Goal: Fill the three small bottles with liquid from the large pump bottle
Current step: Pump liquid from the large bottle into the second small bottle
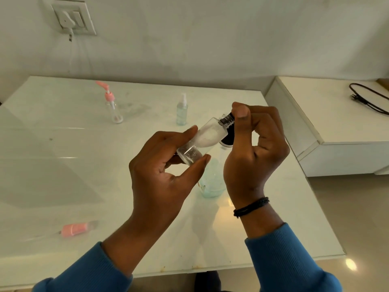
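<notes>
My left hand grips the base of a small clear bottle, tilted with its neck up to the right. My right hand pinches the dark cap at that bottle's threaded neck. Below the hands stands the large bottle with pale blue liquid; its black pump head shows behind the small bottle, and the rest is partly hidden. Farther back stand a small bottle with a pink pump and a small spray bottle holding pale blue liquid.
The white glossy table carries a pink pump cap with a tube lying near its front left. A white cabinet with a black cable stands at the right. A wall socket is at upper left.
</notes>
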A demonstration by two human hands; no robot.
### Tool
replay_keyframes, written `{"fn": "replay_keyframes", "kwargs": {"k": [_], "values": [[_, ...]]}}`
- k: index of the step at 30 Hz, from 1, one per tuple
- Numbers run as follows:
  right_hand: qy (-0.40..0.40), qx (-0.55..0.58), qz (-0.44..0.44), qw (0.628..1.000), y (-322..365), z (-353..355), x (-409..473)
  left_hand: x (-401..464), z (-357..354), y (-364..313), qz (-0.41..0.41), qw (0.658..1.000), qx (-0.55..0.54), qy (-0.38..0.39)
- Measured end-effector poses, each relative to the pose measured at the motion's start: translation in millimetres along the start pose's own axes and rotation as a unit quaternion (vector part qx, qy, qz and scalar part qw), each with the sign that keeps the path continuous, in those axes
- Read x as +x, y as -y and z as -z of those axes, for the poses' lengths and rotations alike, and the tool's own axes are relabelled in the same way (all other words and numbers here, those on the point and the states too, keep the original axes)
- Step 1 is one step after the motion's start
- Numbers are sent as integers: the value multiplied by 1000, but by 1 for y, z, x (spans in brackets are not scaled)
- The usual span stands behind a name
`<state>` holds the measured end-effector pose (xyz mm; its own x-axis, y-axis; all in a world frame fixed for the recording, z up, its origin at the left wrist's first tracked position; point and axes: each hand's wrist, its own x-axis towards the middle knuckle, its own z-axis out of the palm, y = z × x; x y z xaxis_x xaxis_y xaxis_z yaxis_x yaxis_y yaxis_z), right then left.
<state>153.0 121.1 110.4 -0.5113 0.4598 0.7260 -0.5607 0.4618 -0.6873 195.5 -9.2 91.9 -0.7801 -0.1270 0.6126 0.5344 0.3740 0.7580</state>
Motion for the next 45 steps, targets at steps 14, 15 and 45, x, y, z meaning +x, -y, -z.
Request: {"fn": "replay_keyframes", "kwargs": {"k": [14, 15, 45], "values": [[9, -17, 4, 1000, 2, 3, 7, 0, 0, 0, 1, 1000, -17, -3], [8, -23, 9, 1000, 3, 3, 9, 1, 0, -1, 0, 1000, -20, -3], [-4, -10, -3, 1000, 2, -2, 2, -1, 0, 0, 2, 1000, -8, -2]]}}
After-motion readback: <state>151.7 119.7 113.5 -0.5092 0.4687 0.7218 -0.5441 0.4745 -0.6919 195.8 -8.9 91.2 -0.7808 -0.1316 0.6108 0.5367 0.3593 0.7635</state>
